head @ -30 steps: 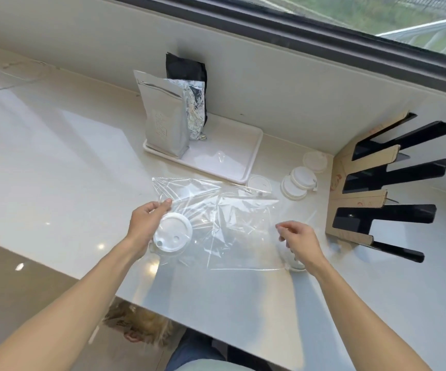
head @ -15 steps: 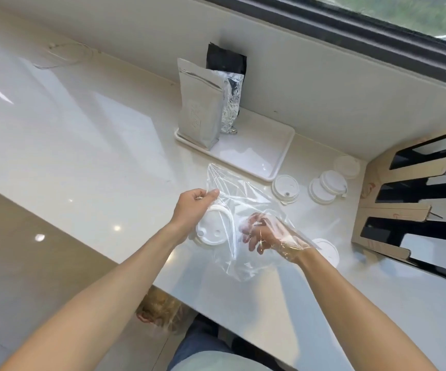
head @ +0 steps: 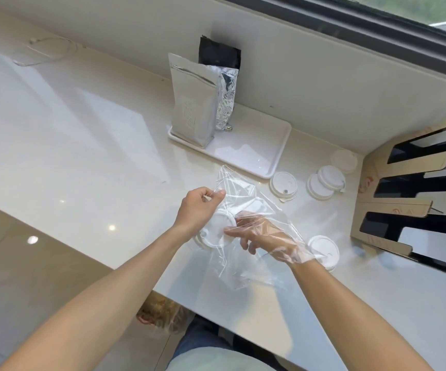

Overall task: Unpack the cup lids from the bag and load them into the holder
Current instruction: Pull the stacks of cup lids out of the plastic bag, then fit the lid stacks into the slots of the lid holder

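Clear bag (head: pixel 246 194) pinched at its edge by left hand (head: pixel 199 210), right hand (head: pixel 262 235) inside it, fingers loosely spread, reaching to lid (head: pixel 216 232).

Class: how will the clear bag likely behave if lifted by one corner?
The bag would probably sag: it is crumpled and drapes over the right hand. It looks very light. The lid inside might slide out.

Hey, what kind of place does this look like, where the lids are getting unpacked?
Probably a café or drinks-prep counter: disposable cup lids lie on a pale counter, a slotted holder stands at the right, and foil pouches, perhaps coffee, stand on a white tray.
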